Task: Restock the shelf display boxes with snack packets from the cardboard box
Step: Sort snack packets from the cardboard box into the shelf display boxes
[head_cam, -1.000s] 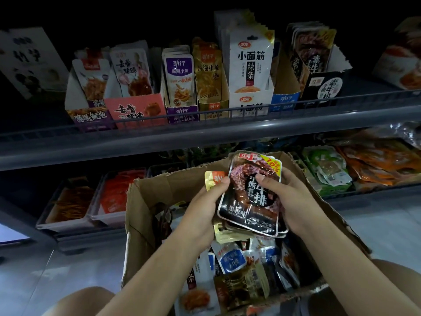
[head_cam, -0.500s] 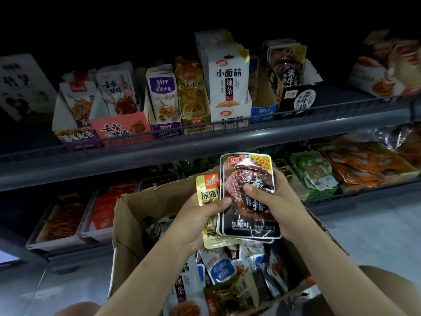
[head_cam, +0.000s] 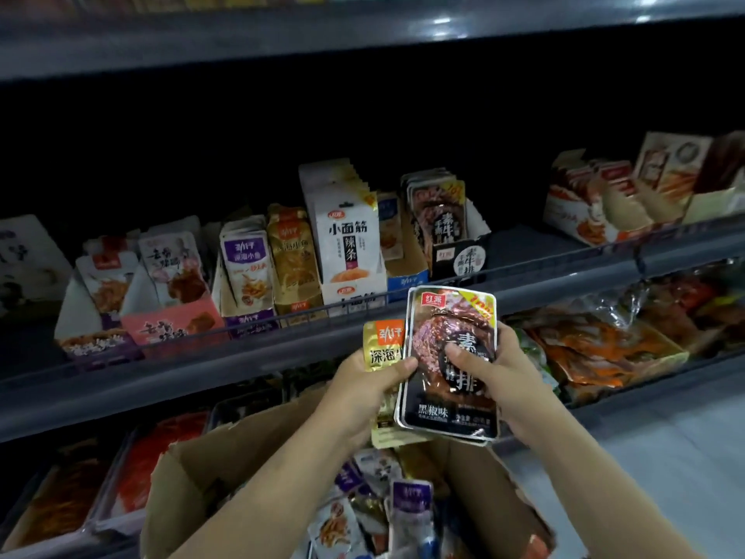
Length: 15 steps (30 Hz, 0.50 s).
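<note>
Both hands hold a small stack of snack packets upright above the open cardboard box. My right hand grips the black packets in front, thumb across the printed face. My left hand grips the gold packets behind them, thumb touching the black packets' left edge. More loose packets lie in the box below. On the middle shelf stands a black display box with matching black packets, and a gold display box further left.
A wire rail runs along the front of the middle shelf. White, purple and pink display boxes stand in the row. Trays of bagged food fill the lower shelf. The upper shelf edge spans the top.
Both hands have lifted the packet stack up out of the box and turned it upright. The view has tilted upward, so the shelf row sits lower in frame.
</note>
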Each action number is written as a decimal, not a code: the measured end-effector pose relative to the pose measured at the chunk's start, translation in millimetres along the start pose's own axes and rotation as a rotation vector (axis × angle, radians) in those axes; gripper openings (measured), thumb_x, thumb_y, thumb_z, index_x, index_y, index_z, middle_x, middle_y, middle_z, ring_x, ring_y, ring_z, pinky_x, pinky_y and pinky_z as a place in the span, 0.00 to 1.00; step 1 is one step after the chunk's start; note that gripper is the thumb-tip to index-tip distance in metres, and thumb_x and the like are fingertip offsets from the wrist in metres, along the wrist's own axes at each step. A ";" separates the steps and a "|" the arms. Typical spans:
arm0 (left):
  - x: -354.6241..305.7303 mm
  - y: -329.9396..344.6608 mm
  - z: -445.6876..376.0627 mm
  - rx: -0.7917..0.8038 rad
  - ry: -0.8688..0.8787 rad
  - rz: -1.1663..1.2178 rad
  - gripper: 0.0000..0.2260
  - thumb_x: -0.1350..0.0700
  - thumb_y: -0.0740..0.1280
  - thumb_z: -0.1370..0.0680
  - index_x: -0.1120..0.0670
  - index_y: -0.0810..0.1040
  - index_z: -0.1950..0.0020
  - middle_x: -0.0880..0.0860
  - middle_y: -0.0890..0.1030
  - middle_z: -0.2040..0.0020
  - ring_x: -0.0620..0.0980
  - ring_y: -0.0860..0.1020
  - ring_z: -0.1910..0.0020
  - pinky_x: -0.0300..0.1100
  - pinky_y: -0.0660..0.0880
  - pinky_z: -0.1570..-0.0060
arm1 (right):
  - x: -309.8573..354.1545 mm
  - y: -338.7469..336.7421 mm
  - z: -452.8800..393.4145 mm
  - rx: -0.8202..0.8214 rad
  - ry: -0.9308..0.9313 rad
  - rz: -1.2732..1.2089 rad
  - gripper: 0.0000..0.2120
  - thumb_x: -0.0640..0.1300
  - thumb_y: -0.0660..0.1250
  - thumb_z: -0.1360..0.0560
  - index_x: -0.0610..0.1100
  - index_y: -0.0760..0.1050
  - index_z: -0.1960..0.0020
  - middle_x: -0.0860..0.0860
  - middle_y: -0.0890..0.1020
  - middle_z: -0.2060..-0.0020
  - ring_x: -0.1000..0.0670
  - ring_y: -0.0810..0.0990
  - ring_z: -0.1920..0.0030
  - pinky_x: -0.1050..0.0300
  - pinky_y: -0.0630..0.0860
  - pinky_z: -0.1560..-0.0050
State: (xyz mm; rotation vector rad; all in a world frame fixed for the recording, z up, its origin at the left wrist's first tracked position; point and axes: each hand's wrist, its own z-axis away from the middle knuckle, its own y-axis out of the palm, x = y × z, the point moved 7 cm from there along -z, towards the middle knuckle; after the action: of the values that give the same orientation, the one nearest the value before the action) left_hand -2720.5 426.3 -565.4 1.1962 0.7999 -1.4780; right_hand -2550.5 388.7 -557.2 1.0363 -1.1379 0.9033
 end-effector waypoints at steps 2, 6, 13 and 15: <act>-13.2 12.9 -13.4 -0.014 0.007 0.014 0.05 0.58 0.70 0.23 0.56 0.80 0.48 0.57 0.84 0.49 0.58 0.81 0.46 0.59 0.73 0.38 | 21.0 -15.2 -20.8 -0.015 -0.032 0.031 0.31 0.42 0.74 0.30 0.49 0.61 0.34 0.47 0.79 0.46 0.46 0.81 0.49 0.47 0.79 0.52; -38.7 28.7 -44.6 -0.072 -0.001 0.097 0.04 0.65 0.63 0.21 0.59 0.76 0.49 0.59 0.82 0.55 0.58 0.81 0.56 0.57 0.77 0.47 | 73.8 -38.7 -68.3 -0.079 -0.170 0.119 0.32 0.41 0.73 0.28 0.48 0.59 0.32 0.48 0.78 0.46 0.47 0.80 0.49 0.48 0.78 0.51; -72.1 33.4 -83.8 -0.097 0.108 0.115 0.04 0.63 0.68 0.22 0.55 0.78 0.50 0.54 0.83 0.51 0.54 0.81 0.52 0.51 0.78 0.49 | 157.3 -28.8 -138.5 -0.187 -0.532 0.354 0.27 0.41 0.71 0.25 0.44 0.59 0.33 0.53 0.74 0.48 0.53 0.75 0.49 0.55 0.75 0.50; -77.4 29.6 -91.4 -0.136 0.124 0.151 0.08 0.61 0.71 0.24 0.56 0.79 0.46 0.55 0.83 0.46 0.54 0.81 0.47 0.54 0.77 0.44 | 172.9 -15.5 -149.6 -0.210 -0.656 0.429 0.28 0.41 0.70 0.25 0.42 0.58 0.32 0.54 0.74 0.48 0.55 0.74 0.50 0.63 0.75 0.51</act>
State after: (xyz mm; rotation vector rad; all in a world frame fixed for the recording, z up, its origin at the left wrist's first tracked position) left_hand -2669.1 526.3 -514.5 1.2258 0.8600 -1.2170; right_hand -2461.9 535.7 -405.3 0.9531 -2.0173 0.7601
